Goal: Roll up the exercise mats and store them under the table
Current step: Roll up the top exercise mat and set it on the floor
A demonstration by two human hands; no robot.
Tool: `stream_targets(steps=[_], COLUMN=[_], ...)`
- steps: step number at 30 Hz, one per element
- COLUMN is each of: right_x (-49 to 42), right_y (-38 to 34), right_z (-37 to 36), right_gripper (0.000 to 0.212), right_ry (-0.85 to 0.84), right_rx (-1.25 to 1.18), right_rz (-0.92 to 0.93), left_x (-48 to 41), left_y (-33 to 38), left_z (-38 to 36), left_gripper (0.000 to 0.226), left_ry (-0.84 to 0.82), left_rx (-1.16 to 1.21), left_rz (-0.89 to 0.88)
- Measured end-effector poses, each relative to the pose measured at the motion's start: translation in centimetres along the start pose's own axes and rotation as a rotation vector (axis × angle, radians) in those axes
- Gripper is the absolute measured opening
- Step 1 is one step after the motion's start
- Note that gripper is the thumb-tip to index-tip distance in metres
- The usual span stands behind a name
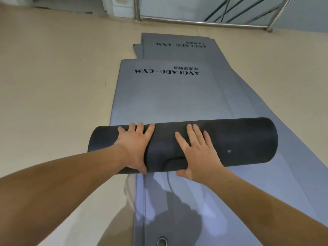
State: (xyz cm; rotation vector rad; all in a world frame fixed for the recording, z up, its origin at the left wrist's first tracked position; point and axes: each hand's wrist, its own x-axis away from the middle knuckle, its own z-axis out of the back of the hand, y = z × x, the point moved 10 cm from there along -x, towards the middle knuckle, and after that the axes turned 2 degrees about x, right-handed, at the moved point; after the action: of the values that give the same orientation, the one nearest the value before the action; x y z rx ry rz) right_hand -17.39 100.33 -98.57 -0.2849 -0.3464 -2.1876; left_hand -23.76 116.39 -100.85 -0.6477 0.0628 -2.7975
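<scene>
My left hand [134,148] and right hand [197,153] press spread fingers [192,134] on the roll [239,139], its long axis crosswise; the flat mat [168,98] runs toward the floor's [53,77] far edge.

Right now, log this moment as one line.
phase: rolling | left hand: pressing roll | right hand: pressing roll | top mat: partly rolled | other mats: flat

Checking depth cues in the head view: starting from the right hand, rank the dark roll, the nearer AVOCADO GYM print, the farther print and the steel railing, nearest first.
1. the dark roll, directly under the right hand, which presses on it.
2. the nearer AVOCADO GYM print, ahead of the roll.
3. the farther print, just beyond it.
4. the steel railing, at the top of the view.
</scene>
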Motion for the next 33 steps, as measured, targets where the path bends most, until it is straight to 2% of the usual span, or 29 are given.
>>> stream_targets(steps=[3, 9, 12, 14, 16, 18, 20, 25, 26, 29, 33], right_x=[1.0, 1.3, 1.6, 1.4, 1.6, 2.3, 3.0, 3.6, 3.9, 5.4, 4.6], right_y=[0.9, 2.1, 2.5, 2.8, 2.8, 2.5, 1.8, 0.0, -0.8, -3.4, -4.4], right_z=[-0.9, -0.1, 0.7, 1.7, 2.1, 1.4, 0.7, 3.1, 3.1, 0.7, -0.4], right_gripper=[0.147, 0.152, 0.148, 0.145, 0.146, 0.148, 0.146, 0.119, 0.12, 0.145, 0.146], right_ry=[0.053, 0.11, 0.054, -0.089, -0.266, -0.413, -0.466, -0.351, -0.359, -0.486, -0.492], right_rx=[0.1, 0.089, 0.09, 0.09, 0.065, -0.034, -0.109, 0.056, 0.1, 0.23, 0.284], right_rz=[-0.052, -0.045, -0.006, 0.044, 0.098, 0.116, 0.118, 0.099, 0.1, 0.047, 0.006], left_x=[0.0, 1.3, 2.0, 2.7, 3.6, 4.8, 5.4, 5.1, 5.1, 5.3, 5.8], left_y=[-0.4, 0.3, 1.4, 2.0, 2.3, 2.6, 2.3, 0.6, 0.5, 0.6, 1.3], left_z=[1.2, 1.7, 1.8, 1.5, -0.1, -2.3, -4.1, -5.0, -5.1, -4.9, -2.0], left_gripper=[0.146, 0.108, 0.093, 0.088, 0.083, 0.082, 0.085, 0.092, 0.096, 0.104, 0.118], left_ry=[0.027, 0.043, -0.071, -0.206, -0.414, -0.58, -0.617, -0.604, -0.605, -0.588, -0.475], left_rx=[0.045, 0.099, 0.24, 0.371, 0.571, 0.682, 0.684, 0.739, 0.731, 0.678, 0.509], left_rz=[-0.047, -0.076, -0.112, -0.134, -0.133, -0.129, -0.129, -0.086, -0.088, -0.116, -0.167])
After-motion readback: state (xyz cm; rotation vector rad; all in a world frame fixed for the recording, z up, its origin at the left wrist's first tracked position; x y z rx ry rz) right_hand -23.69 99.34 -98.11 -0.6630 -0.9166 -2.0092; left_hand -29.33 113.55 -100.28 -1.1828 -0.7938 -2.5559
